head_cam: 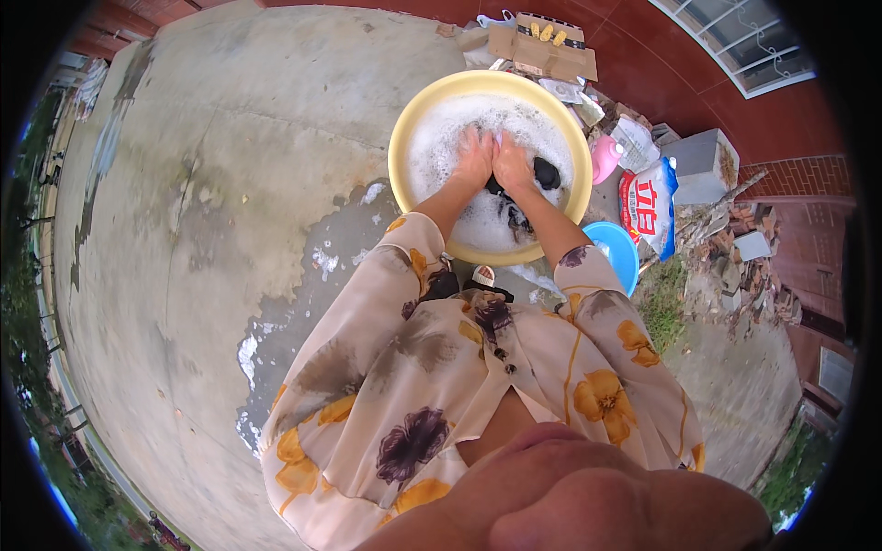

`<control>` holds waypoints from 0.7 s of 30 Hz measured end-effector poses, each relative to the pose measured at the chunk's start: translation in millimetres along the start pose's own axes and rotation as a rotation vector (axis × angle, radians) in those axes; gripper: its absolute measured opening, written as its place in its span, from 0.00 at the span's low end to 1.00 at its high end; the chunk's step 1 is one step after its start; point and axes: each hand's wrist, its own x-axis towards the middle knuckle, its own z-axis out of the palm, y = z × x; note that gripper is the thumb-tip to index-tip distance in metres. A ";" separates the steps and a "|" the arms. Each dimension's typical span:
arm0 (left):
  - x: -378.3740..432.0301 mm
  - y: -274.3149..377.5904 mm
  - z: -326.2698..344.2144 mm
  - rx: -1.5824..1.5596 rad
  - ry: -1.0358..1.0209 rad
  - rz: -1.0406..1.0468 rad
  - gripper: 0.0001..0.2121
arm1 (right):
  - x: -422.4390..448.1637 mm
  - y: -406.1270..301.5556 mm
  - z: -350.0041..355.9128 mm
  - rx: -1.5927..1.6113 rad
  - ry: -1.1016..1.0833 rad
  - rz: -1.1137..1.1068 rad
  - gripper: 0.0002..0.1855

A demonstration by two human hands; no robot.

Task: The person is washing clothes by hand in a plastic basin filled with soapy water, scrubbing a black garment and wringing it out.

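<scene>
A wide yellow plastic basin [587, 172] full of suds [441, 138] stands on the ground before me. My left hand [474, 158] and my right hand [511, 162] are close together over its middle, fingertips partly in the foam. A small pale lilac thing [499, 138] shows between them; I cannot tell what it is. Wet black cloth [546, 173] bulges out of the suds just right of my right hand, and more dark fabric shows below my wrists. Foam hides the fingertips, so any grip is unclear.
Right of the basin are a pink bottle [606, 158], a bag of laundry detergent [648, 206] bearing writing, and a light-blue basin [617, 255]. A cardboard box [551, 52] with yellow items, a grey block [703, 165] and broken bricks [751, 275] lie along the red wall. Wet concrete [310, 296] spreads left.
</scene>
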 end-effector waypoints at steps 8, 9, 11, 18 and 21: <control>27.6 -40.1 68.3 -0.351 0.110 -0.201 0.17 | 49.5 40.4 57.9 -0.028 0.115 -0.046 0.25; 25.4 -51.8 75.5 -0.349 0.082 -0.215 0.17 | 53.7 40.2 59.8 -0.026 0.080 -0.021 0.26; 40.1 -50.1 70.5 -0.359 0.027 -0.172 0.18 | 53.2 56.0 35.7 0.006 0.044 0.090 0.27; 46.2 -65.5 -56.1 -1.347 0.018 -0.551 0.09 | 32.9 46.1 -55.0 0.650 0.247 0.227 0.33; 32.1 -60.9 -107.7 -1.619 -0.047 -0.497 0.09 | 6.8 41.4 -87.6 0.755 0.207 -0.017 0.30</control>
